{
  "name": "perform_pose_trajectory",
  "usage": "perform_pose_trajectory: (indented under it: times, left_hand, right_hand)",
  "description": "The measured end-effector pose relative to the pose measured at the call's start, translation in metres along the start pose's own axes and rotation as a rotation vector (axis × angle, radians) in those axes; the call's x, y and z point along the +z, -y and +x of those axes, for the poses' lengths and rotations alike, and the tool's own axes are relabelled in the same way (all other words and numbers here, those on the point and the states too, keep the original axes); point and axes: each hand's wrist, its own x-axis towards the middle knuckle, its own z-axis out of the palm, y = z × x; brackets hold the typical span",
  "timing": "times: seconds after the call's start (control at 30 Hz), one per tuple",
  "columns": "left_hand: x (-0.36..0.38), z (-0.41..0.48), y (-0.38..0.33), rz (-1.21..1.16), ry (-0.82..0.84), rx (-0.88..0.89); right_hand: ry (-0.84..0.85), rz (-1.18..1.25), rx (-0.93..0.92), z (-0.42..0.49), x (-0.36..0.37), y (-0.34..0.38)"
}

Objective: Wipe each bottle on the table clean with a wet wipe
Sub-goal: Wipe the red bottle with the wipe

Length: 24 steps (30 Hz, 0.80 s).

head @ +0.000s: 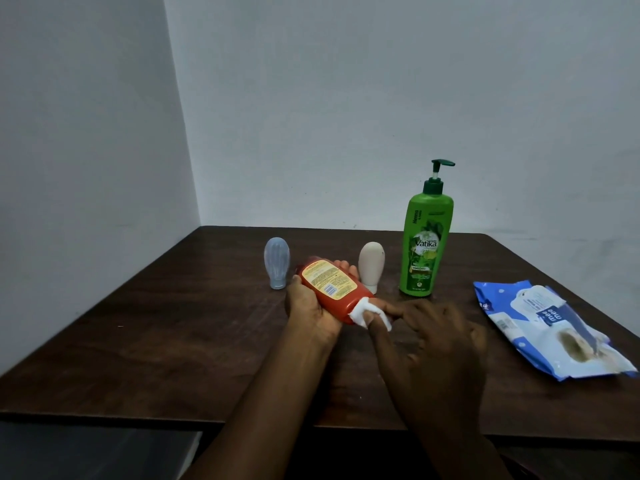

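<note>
Gripping red yellow-labelled plastic bottle (331, 288) in left hand (309, 310), tilted off dark wooden table (166, 341) to present cap end to right hand (434, 344), pinching small white wet wipe (362, 312) against it

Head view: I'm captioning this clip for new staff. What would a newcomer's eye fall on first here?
First the red bottle, held tilted over the middle of the table by the left hand while the right hand pinches a wipe against its cap end. Next the tall green pump bottle, upright behind and to the right. Then the blue wipe pack, lying near the table's right edge.
</note>
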Motion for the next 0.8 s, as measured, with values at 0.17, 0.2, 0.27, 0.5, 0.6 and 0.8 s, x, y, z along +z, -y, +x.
perform_pose_trajectory:
  times: [0.17,0.2,0.27,0.5,0.6,0.8]
  left_hand:
    - [-0.002,0.001,0.003,-0.024,0.010,0.010]
    - [-0.002,0.001,0.003,-0.037,0.010,0.009]
    - [0.000,0.002,0.003,-0.062,0.003,0.012]
    - [0.003,0.000,0.004,-0.075,0.031,0.012]
    - [0.001,0.002,0.005,-0.041,0.034,0.032]
    - [0.002,0.004,0.007,-0.057,0.052,-0.013]
  right_hand:
    - [0.060,-0.013,0.081,-0.007,-0.003,0.005]
    - [0.060,-0.009,0.061,-0.009,-0.003,0.005]
    - [0.048,0.027,-0.025,-0.014,-0.002,0.008]
    - [0.043,0.204,0.048,-0.011,-0.003,0.001]
    - [-0.005,0.206,0.085,0.000,-0.006,0.001]
    - [0.025,0.176,-0.108,-0.006,0.002,0.001]
